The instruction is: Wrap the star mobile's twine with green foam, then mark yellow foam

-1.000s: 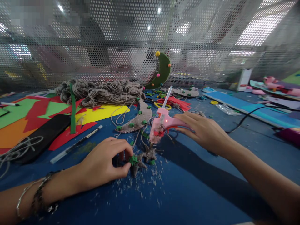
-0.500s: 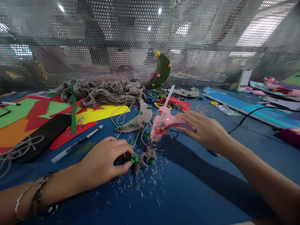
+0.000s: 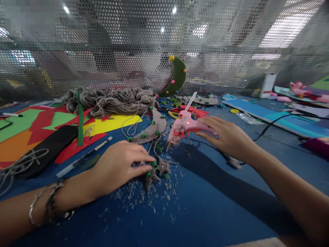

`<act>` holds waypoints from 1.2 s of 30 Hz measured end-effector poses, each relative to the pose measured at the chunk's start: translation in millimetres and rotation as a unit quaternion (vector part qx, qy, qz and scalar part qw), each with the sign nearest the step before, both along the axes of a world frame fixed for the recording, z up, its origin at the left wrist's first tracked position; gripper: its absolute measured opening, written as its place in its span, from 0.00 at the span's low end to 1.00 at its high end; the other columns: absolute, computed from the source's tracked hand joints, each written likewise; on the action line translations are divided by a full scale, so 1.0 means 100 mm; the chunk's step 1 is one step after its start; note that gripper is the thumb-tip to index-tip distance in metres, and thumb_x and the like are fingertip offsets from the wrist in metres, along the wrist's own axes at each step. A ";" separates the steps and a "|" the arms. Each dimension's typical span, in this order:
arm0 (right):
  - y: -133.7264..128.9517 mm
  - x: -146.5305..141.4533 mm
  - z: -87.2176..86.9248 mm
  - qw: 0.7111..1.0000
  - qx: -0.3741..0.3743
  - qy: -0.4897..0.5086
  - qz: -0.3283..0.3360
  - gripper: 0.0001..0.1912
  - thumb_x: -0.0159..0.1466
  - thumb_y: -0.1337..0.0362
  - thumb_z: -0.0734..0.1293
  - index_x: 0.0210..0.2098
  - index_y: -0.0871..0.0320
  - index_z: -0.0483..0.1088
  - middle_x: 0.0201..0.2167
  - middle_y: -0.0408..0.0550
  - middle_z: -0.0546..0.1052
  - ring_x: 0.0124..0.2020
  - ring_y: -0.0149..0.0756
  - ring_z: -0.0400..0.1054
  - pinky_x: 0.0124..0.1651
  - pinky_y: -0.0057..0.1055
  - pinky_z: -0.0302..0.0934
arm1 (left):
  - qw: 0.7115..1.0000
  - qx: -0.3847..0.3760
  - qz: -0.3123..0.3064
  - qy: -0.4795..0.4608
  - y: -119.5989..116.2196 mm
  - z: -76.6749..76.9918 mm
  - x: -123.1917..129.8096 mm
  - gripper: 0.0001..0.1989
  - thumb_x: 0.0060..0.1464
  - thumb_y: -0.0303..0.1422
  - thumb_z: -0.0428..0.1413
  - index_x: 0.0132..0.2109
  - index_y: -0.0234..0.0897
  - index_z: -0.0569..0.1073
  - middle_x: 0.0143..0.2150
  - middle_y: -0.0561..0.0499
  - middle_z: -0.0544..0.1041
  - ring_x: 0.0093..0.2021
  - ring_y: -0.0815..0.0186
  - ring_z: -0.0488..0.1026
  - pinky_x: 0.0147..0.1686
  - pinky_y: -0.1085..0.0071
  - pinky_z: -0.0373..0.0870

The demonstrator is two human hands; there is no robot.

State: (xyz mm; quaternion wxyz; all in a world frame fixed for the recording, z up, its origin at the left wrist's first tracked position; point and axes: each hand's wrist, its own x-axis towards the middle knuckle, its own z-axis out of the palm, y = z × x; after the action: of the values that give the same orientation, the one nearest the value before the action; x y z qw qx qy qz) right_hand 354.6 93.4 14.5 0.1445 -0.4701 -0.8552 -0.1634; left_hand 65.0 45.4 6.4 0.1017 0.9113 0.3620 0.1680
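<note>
Here on the blue tabletop [image 3: 218,206], the left hand [image 3: 123,164] has thumb and forefinger closed in a pinch on a little green star [image 3: 153,164], right up against the grey stars. Over on the other side, the right hand [image 3: 228,139] is wrapped around the handle of a pink glue gun [image 3: 190,125], its red light glowing, the glue stick poking up at a slant and the nozzle tipped down, just apart from the work. Whether a finger is squeezing the trigger, I can't tell.

It looks like the sticking-on stage: glue down, decoration to be placed. The next move, I'd judge, calls for a light, steady press with the left fingertips, the hot nozzle held clear of them.

And the piece itself! One grey star [image 3: 163,166] lies near the middle of the table, fuzzy and ragged at the points; a second grey star [image 3: 152,180] sits just nearer the left hand, partly covered by green. Cords run back towards a grey crescent [image 3: 151,131] dotted with more green stars, and pale fluff [image 3: 151,197] litters the blue all around.
</note>
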 end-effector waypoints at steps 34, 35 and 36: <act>0.07 0.13 -0.01 0.998 -0.020 0.035 -0.054 0.20 0.59 0.53 0.55 0.45 0.59 0.62 0.45 0.54 0.69 0.43 0.46 0.64 0.39 0.39 0.59 | 0.976 0.151 -0.099 0.121 -0.07 -0.22 0.05 0.20 0.58 0.41 0.40 0.51 0.35 0.62 0.46 0.48 0.71 0.42 0.65 0.67 0.40 0.66 0.55; 0.07 0.14 -0.01 0.998 -0.019 0.033 -0.053 0.20 0.59 0.54 0.55 0.45 0.59 0.62 0.45 0.53 0.69 0.43 0.46 0.64 0.39 0.39 0.60 | 0.976 0.152 -0.100 0.120 -0.07 -0.22 0.06 0.20 0.58 0.41 0.40 0.51 0.35 0.62 0.45 0.48 0.71 0.42 0.65 0.67 0.40 0.66 0.54; 0.07 0.14 -0.01 0.998 -0.017 0.032 -0.052 0.19 0.59 0.54 0.55 0.44 0.59 0.62 0.45 0.53 0.69 0.43 0.46 0.64 0.39 0.39 0.60 | 0.976 0.154 -0.100 0.119 -0.07 -0.23 0.07 0.20 0.58 0.41 0.40 0.51 0.35 0.62 0.45 0.48 0.71 0.42 0.65 0.67 0.40 0.66 0.54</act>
State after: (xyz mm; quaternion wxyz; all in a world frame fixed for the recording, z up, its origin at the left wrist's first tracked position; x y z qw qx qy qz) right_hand 368.4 100.7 13.1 0.1552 -0.5210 -0.8274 -0.1412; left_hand 71.6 38.5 -16.2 -0.0670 0.9610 0.2485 0.1007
